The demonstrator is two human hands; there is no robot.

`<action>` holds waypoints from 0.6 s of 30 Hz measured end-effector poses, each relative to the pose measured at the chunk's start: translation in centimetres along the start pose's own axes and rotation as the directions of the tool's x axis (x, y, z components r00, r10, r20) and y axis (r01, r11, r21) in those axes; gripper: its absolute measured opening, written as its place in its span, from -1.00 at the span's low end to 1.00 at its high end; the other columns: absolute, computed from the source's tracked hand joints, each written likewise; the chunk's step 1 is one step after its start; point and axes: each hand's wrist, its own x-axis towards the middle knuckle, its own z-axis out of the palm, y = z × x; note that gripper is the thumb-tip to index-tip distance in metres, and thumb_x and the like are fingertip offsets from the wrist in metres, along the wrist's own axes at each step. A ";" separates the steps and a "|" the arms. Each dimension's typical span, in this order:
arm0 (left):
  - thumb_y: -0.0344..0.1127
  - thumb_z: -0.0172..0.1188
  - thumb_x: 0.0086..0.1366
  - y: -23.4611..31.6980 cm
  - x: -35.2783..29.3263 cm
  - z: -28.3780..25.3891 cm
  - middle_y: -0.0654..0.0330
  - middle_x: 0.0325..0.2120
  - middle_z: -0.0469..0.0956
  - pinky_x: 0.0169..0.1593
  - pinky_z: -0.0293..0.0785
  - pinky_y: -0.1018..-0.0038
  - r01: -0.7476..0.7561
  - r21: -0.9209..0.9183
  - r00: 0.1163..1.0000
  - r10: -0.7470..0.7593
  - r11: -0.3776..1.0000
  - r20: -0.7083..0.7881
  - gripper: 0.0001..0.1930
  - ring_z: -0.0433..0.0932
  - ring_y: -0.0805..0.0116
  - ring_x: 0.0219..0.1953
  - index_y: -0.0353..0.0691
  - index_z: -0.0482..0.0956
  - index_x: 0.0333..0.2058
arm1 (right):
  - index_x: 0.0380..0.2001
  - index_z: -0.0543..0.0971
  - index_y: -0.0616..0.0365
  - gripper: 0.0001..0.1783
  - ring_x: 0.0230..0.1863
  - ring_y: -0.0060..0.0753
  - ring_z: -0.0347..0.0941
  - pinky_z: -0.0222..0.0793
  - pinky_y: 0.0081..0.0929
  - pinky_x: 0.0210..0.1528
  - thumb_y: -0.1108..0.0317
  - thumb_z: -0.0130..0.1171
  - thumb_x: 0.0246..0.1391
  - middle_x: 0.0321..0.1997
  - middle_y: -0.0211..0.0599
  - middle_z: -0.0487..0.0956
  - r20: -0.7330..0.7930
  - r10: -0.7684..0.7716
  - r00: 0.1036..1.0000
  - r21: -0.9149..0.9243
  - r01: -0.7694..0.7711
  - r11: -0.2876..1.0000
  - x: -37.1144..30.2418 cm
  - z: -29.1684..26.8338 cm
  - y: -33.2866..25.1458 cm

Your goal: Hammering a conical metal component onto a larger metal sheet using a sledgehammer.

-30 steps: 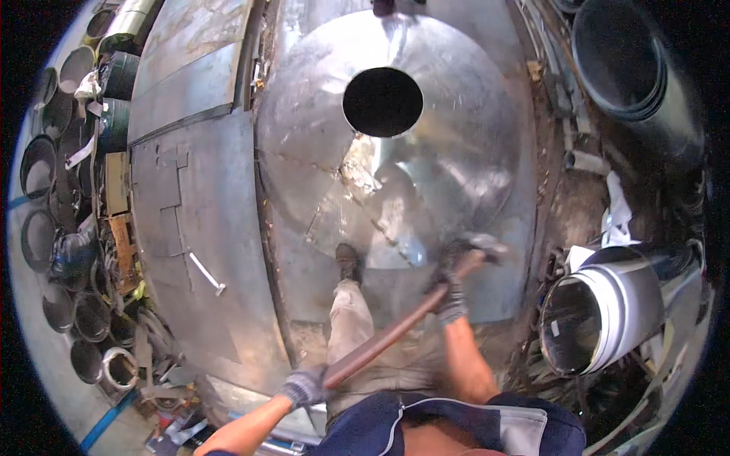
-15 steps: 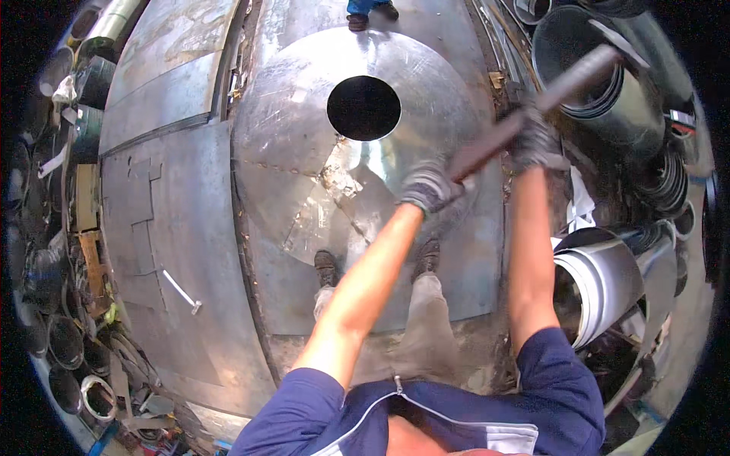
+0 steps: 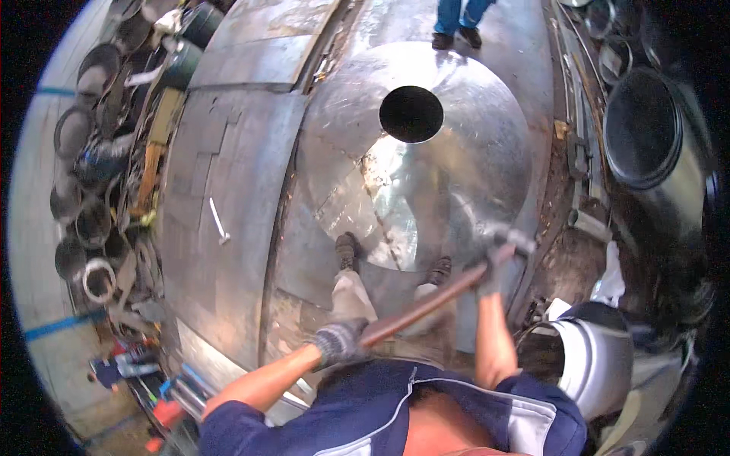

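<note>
Both my gloved hands are closed round the long brown handle of a sledgehammer (image 3: pixel 426 305), held slantwise across my body at about leg height. My left hand (image 3: pixel 340 342) grips the handle's lower-left end. Nearer the metal head, my right hand (image 3: pixel 493 277) wraps the handle, slightly smeared by motion. The head points up to the right, over the edge of a large round metal sheet (image 3: pixel 487 144). This shiny sheet has a round dark hole in its middle and a rough seam running from the hole toward my feet. My shoes stand at its near edge.
Another person's shoes and blue trousers (image 3: pixel 458 19) are at the sheet's far edge. On the flat plates to the left lies a small hammer (image 3: pixel 220 222). Metal cylinders (image 3: pixel 642 129) and a white-rimmed drum (image 3: pixel 585 357) crowd the right; pipes and scrap (image 3: pixel 99 220) line the left.
The sledgehammer has come down and back toward my body from its raised place at the upper right. Both hands keep hold of it. The view has shifted, with the sheet now farther right.
</note>
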 end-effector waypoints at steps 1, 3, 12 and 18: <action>0.08 0.43 0.03 0.3 -2.2 0.5 -0.23 -0.04 0.62 0.13 0.52 0.17 -0.056 -0.006 0.998 0.056 0.998 0.021 -0.20 0.62 -0.13 0.03 -0.29 0.50 0.17 | -0.09 0.46 -0.01 -0.50 -0.21 -0.17 0.47 0.48 -0.09 -0.07 -0.17 0.17 0.17 -0.22 -0.29 0.51 -0.010 0.077 0.997 0.084 -0.075 0.994 -3.4 -2.6 1.7; 0.13 0.44 0.04 0.8 -5.5 -0.3 -0.16 -0.05 0.66 0.12 0.54 0.18 -0.126 0.177 0.992 0.119 0.976 0.051 -0.15 0.64 -0.11 0.02 -0.21 0.47 0.25 | 0.01 0.49 0.01 -0.49 -0.08 -0.09 0.49 0.52 -0.07 -0.01 -0.06 0.21 0.10 -0.08 -0.21 0.56 -0.043 0.232 0.972 0.250 -0.215 0.944 -9.9 -7.2 5.3; -0.07 0.36 0.13 13.4 -7.5 -9.0 0.11 -0.46 0.64 -0.22 0.57 0.09 -0.399 0.719 0.739 0.664 0.569 -0.115 -0.64 0.69 0.01 -0.27 -0.01 0.66 -0.10 | -0.10 0.61 0.20 -0.39 0.00 0.11 0.52 0.43 0.13 0.15 -0.14 -0.09 0.21 0.05 -0.04 0.63 -0.443 0.500 0.744 0.343 -0.374 0.861 -22.1 -18.4 8.3; 0.07 0.36 0.17 9.5 -7.6 -9.4 0.03 -0.28 0.70 -0.08 0.59 0.15 -0.579 0.559 0.584 0.780 0.594 -0.225 -0.48 0.69 -0.02 -0.19 0.03 0.65 0.08 | 0.15 0.54 0.21 -0.36 0.17 0.16 0.47 0.33 0.12 0.33 -0.01 0.03 0.14 0.18 0.03 0.57 -0.251 0.355 0.901 0.459 -0.212 0.863 -19.9 -22.1 8.0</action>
